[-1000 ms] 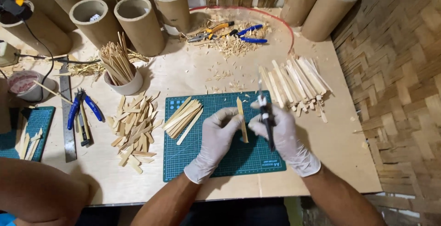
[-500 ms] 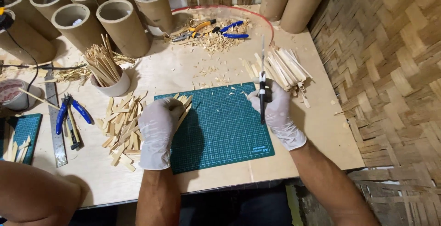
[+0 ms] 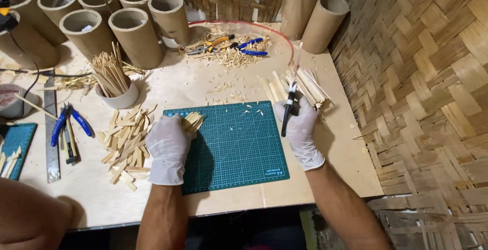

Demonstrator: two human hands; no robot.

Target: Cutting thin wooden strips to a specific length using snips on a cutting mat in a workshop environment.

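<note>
Both my hands wear white gloves. My left hand [image 3: 168,145] rests at the left edge of the green cutting mat [image 3: 234,148], its fingers on a small bundle of bamboo strips [image 3: 193,121]. My right hand [image 3: 300,128] is at the mat's right edge and grips a black-handled craft knife [image 3: 288,108], blade pointing up and away. Its fingers reach the pile of longer bamboo strips [image 3: 300,84] lying just behind it.
A heap of short bamboo pieces [image 3: 124,140] lies left of the mat, a white cup of sticks [image 3: 114,79] behind it. Blue pliers [image 3: 71,123], a steel ruler [image 3: 51,128], cardboard tubes [image 3: 134,34], a tray with pliers and shavings [image 3: 229,49]. Woven wall at right.
My hands have moved apart from the mat's middle; the left went to the strip bundle at the left edge, the right carried the knife to the strip pile at the right.
</note>
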